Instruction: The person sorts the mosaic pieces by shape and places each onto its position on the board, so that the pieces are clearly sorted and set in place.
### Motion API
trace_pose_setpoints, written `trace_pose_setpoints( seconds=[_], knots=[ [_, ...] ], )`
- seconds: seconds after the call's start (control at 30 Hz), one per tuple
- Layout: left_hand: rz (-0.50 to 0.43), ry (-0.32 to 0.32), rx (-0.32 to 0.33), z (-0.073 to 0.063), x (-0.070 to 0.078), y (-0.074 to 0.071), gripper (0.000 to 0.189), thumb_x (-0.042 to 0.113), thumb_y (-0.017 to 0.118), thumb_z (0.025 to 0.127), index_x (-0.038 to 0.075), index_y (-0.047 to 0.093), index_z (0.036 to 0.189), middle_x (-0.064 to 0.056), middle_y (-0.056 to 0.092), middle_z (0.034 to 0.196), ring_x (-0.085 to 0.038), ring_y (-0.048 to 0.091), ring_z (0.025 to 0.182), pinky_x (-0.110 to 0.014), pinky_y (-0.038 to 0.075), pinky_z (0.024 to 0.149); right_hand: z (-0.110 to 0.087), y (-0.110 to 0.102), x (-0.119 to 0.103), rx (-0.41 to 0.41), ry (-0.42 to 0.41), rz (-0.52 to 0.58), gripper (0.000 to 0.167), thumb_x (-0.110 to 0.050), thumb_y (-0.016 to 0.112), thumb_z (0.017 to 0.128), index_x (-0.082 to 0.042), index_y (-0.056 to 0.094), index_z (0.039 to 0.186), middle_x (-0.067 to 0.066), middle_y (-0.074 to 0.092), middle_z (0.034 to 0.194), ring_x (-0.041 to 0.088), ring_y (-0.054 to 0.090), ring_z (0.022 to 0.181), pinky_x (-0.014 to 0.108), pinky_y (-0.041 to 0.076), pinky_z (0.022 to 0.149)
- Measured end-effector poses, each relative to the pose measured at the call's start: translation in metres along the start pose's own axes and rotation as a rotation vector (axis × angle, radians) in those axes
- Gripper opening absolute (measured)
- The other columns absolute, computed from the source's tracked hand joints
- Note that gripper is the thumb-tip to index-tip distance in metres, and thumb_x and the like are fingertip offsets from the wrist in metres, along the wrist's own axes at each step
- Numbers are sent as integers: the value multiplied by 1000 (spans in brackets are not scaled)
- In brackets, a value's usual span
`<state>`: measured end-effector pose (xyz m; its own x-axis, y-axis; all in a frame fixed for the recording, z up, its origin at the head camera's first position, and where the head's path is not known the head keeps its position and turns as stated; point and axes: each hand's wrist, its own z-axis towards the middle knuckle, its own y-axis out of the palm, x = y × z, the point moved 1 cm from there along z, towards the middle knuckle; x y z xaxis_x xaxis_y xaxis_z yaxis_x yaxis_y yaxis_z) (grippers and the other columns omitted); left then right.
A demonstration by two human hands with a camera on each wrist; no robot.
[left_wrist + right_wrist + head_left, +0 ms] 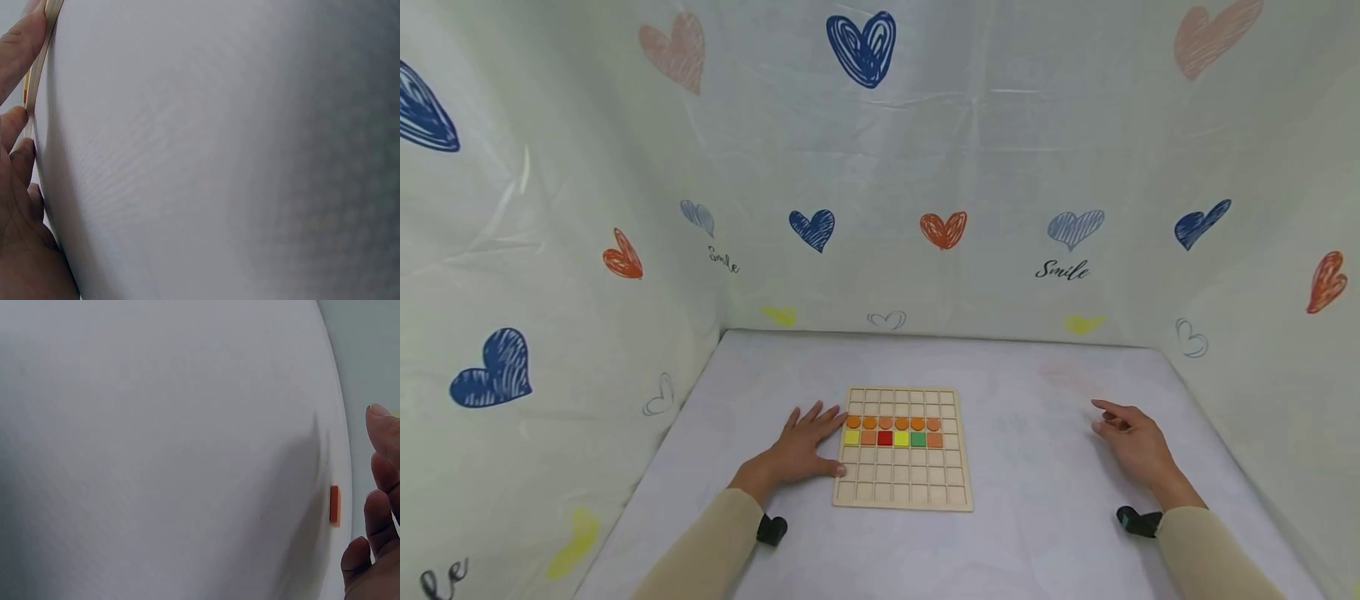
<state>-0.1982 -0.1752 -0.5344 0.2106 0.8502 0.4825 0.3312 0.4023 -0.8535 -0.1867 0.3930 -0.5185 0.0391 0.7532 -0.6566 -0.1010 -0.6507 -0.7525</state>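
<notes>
A pale wooden grid board (pixel 904 493) lies on the table, with a row of round orange pieces (pixel 902 423) above a row of square tiles (pixel 885 438) in yellow, orange, red and green. At the board's left edge rests my left hand (pixel 796 446), fingers spread, with index fingertip and thumb touching the rim. In the left wrist view, the board's side (pixel 41 69) shows beside the thumb and fingers. My right hand (pixel 1135 446) hovers over the right part of the table, index finger extended, nothing visible in its grasp. A small orange block (pixel 334 505) lies near it in the right wrist view.
A white table (pixel 1022 467) spreads under both hands. White sheeting printed with hearts (pixel 812 230) and lettering closes off the back and both sides. Dark wrist devices (pixel 1138 522) sit at the cuffs of the beige sleeves (pixel 1213 554).
</notes>
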Motion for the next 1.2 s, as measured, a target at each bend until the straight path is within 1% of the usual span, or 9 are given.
trace_pose_setpoints(
  seconds=[0.13,0.23,0.37,0.53,0.7,0.77,0.93,1.07,1.2],
  knots=[
    [-3,10,-7,1,-1,0,102,57,86,80,22,40,164,-4,31,174,-34,10,165,-59,-4,133,2,-9,14,-2,-13,-48,49,-25,67,105,-1,59,147,25,59,125,30,48,105,28,38,77],
    [-4,15,-7,1,-2,-1,102,57,86,80,21,40,164,-4,31,174,-34,10,165,-60,-4,133,5,-14,27,-22,-16,-97,52,-26,66,104,-1,57,148,30,58,128,37,50,106,35,39,79],
    [1,18,-4,1,-3,-1,103,58,86,80,22,40,164,-4,31,174,-34,10,165,-60,-4,133,8,-17,39,-38,1,-133,55,-29,68,103,1,56,148,33,59,125,38,52,103,37,41,77],
    [9,7,-3,1,-5,1,103,58,86,79,22,40,164,-4,31,174,-34,11,165,-60,-3,133,12,-21,45,-44,37,-130,59,-32,68,103,3,54,148,34,57,125,38,52,100,38,41,76],
    [-1,6,-9,0,-4,1,102,58,86,80,23,40,165,-3,31,174,-33,10,165,-59,-4,133,16,-22,50,-45,90,-141,58,-32,66,104,4,53,148,37,55,128,45,52,104,49,46,81],
    [-9,11,-11,-1,-1,-1,102,58,86,80,23,40,165,-3,31,174,-33,10,165,-59,-4,133,16,-23,50,-45,95,-145,56,-29,66,104,6,54,146,38,54,128,49,52,106,55,47,84],
    [-11,11,-16,-3,1,-3,102,57,86,80,22,40,164,-4,32,174,-33,10,165,-59,-4,133,18,-22,49,-34,100,-161,51,-26,67,103,8,59,140,39,56,125,53,54,108,63,47,87],
    [-1,11,-11,-3,1,-2,101,57,86,81,22,40,164,-3,32,174,-33,11,165,-59,-3,133,19,-21,47,-22,138,-153,47,-26,67,103,7,63,136,37,57,124,51,54,107,62,47,87],
    [4,9,-6,-2,0,-1,101,57,86,80,22,41,164,-3,32,174,-33,11,165,-59,-2,133,19,-19,46,-15,123,-149,44,-26,66,103,6,65,133,34,61,121,48,57,105,55,47,83]
  ],
)
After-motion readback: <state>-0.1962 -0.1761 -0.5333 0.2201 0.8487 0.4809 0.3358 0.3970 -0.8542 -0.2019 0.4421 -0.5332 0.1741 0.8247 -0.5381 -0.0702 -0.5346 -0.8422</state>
